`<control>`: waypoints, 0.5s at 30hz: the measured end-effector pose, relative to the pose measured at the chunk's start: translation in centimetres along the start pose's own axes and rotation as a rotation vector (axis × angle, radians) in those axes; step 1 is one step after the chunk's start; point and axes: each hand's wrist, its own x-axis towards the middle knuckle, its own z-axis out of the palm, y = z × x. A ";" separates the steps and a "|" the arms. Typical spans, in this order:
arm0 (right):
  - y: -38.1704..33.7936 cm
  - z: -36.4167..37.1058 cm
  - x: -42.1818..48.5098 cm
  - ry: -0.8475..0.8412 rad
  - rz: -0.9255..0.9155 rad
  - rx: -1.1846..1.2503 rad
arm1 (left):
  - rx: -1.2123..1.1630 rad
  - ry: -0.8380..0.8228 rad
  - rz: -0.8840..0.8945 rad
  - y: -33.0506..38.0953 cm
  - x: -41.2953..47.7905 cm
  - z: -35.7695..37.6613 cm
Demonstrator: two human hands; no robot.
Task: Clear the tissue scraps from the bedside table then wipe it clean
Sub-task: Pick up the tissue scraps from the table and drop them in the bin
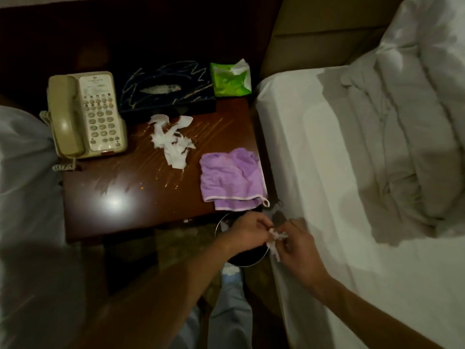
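Observation:
A pile of torn white tissue scraps [173, 142] lies on the dark wooden bedside table [120, 192], in front of the tissue box. A purple cloth [232, 177] lies crumpled at the table's right front corner, overhanging the edge. Below that corner, over a round black bin [247, 259] on the floor, my left hand [247, 231] and my right hand [299, 248] meet. Both pinch a small wad of tissue scraps [276, 236] between their fingertips. A few crumbs and streaks mark the tabletop.
A beige telephone [85, 114] stands at the table's left rear. A dark patterned tissue box [167, 89] and a green tissue pack [230, 80] sit at the back. White beds flank the table, the right one [352, 172] with a rumpled duvet.

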 end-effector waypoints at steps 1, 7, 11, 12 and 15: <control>1.0 1.2 -0.3 -0.026 0.027 -0.015 | 0.081 0.009 -0.011 -1.2 0.7 0.7; 4.0 8.0 1.8 -0.145 0.274 0.060 | 0.528 0.086 -0.105 -4.2 2.8 0.9; 4.9 11.4 3.4 -0.329 0.454 0.104 | 0.653 0.106 -0.166 -4.7 3.5 0.2; 5.2 12.0 3.3 -0.356 0.475 0.105 | 0.654 0.102 -0.163 -4.9 3.6 0.1; 5.4 12.6 3.0 -0.374 0.510 0.093 | 0.683 0.074 -0.159 -5.2 4.0 -0.4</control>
